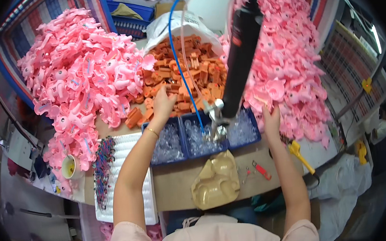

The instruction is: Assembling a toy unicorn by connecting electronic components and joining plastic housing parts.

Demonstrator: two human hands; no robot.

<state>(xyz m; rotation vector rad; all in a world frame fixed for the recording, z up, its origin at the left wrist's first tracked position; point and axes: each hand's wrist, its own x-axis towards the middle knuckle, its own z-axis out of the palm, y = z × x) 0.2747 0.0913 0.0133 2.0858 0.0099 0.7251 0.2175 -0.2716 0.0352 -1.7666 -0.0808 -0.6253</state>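
Note:
My left hand [164, 103] reaches into the heap of small orange plastic parts [207, 74], its thumb and fingers apart at the heap's near left side. At the right, my right hand [271, 115] has its thumb and fingers closed on the edge of a pink plastic shell [263, 100] at the front of the right pink pile. The rest of that shell blends into the pile. Between my arms lies an empty-looking tan moulded fixture [216, 182] with hollows in it. Beyond it, a blue divided tray [184, 156] holds small clear plastic pieces.
A black powered screwdriver [242, 57] hangs over the tray beside a blue air hose [172, 36]. Left are a pink shell heap [81, 79], a white ribbed tray [133, 170] with small multicoloured pieces [102, 168], and a cup [71, 167]. A red-handled tool [262, 170] lies right of the fixture.

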